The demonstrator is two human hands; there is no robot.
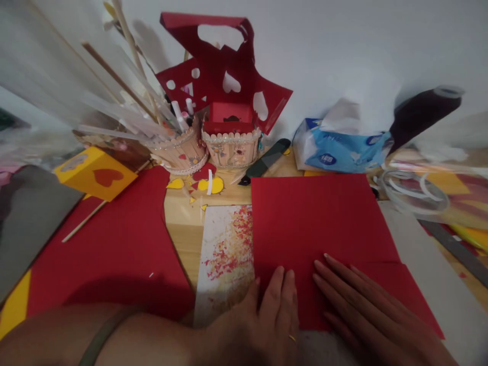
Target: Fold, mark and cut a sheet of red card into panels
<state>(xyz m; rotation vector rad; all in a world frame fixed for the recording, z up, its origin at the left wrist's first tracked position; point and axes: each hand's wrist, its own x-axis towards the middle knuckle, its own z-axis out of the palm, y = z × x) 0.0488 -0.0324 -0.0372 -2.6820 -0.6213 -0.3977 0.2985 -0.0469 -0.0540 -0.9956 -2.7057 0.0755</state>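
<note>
A large red paper sheet (312, 218) lies in front of me, with a fold or second layer (404, 295) showing at its lower right. My left hand (272, 315), a ring on one finger, rests flat on the sheet's lower left part. My right hand (366, 310) lies flat on its lower right part, fingers stretched out and pointing up and left. Neither hand grips anything. Beneath the sheet's left side is a white board (224, 254) specked with red and yellow paint.
On the left, another red sheet (125, 244) carries a yellow box with a heart (101, 175) and a thin stick. Behind stand two decorated pots (231, 147), one full of pens and sticks, a dark green cutter (267, 160), a blue tissue pack (343, 147) and tape rolls (415, 188).
</note>
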